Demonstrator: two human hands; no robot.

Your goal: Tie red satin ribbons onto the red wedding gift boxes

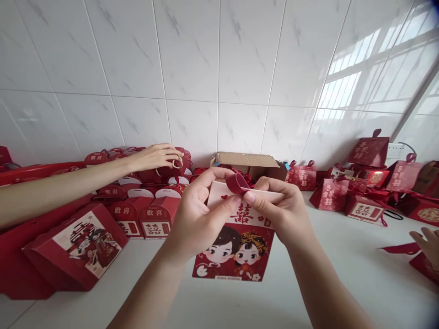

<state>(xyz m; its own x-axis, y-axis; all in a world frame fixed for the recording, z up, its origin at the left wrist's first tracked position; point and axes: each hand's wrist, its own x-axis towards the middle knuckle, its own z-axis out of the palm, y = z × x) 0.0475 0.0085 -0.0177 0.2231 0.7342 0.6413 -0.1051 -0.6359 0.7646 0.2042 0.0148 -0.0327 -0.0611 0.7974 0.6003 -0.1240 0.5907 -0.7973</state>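
Observation:
Between my hands is a red and white wedding gift bag (pixel 254 233), printed with a cartoon couple and a double-happiness character. A dark red ribbon (pixel 236 183) loops up from its top edge. My left hand (pixel 204 214) grips the bag's upper left side, thumb pressed at the front near the ribbon. On the other side my right hand (pixel 283 205) pinches the top edge at the ribbon's base between thumb and fingers. The bag hangs upright above the white table (pixel 219 306).
At left, another person's hand (pixel 159 157) holds a gold cord handle over rows of red boxes (pixel 156 217). A large red box (pixel 78 251) lies nearer. Behind stands an open cardboard box (pixel 248 160). Red gift boxes (pixel 331 194) fill the right, where another person's hand (pixel 428 242) shows.

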